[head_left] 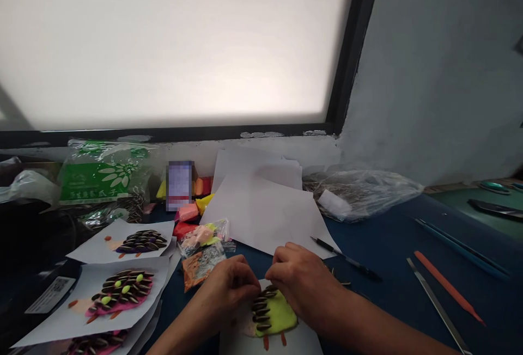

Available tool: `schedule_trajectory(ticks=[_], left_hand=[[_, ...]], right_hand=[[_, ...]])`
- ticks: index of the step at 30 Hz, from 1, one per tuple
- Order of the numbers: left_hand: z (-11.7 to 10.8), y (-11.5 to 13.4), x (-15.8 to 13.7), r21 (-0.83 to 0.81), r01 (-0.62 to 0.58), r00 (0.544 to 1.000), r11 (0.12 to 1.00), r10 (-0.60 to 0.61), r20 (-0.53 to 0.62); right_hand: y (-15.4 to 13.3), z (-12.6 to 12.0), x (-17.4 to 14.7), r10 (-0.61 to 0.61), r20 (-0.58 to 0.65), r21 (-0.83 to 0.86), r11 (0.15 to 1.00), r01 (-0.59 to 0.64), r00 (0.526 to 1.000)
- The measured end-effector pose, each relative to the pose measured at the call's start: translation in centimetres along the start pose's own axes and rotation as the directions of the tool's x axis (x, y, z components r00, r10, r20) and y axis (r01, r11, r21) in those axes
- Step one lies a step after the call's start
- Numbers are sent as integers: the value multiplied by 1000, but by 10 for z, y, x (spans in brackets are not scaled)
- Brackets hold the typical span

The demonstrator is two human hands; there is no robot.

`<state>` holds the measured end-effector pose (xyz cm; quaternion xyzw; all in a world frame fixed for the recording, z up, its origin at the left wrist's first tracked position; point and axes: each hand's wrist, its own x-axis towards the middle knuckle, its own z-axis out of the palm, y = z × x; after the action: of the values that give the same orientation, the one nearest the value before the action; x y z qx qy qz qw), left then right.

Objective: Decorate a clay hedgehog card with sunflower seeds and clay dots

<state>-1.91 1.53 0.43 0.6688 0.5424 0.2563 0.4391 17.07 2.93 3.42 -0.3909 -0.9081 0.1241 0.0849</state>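
Observation:
My left hand and my right hand meet over the top edge of a clay hedgehog picture. Its yellow-green clay body lies on a sheet of white paper, with rows of sunflower seeds pressed into the left part. Two brown legs show below, and the pale pink face is partly shaded by my left hand. The fingers of both hands are pinched close together at the body's upper edge. Whatever is between the fingertips is too small or hidden to make out.
Hedgehog pictures with seeds are stacked at left. Clay packets, a green seed bag and blank paper lie behind. A pen, an orange tool, a metal strip and tweezers lie at right.

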Motion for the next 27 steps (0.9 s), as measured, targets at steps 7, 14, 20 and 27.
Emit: schedule_trajectory(ticks=[7,14,20,27], left_hand=[[-2,2,-2,45,-11,1000,999,10,17],[-3,8,-6,90,-37,999,995,35,20],[-2,10,-7,32,-9,1000,999,8,25],[-2,14,-9,28,27,999,999,-28,23]], right_hand=[[11,1,-4,52,18,113,992,-54,998],[9,2,-6,77,41,117,990,-81,996],[7,0,-4,102,59,126,986,-109,993],[2,0,-5,87,36,134,987,-91,996]])
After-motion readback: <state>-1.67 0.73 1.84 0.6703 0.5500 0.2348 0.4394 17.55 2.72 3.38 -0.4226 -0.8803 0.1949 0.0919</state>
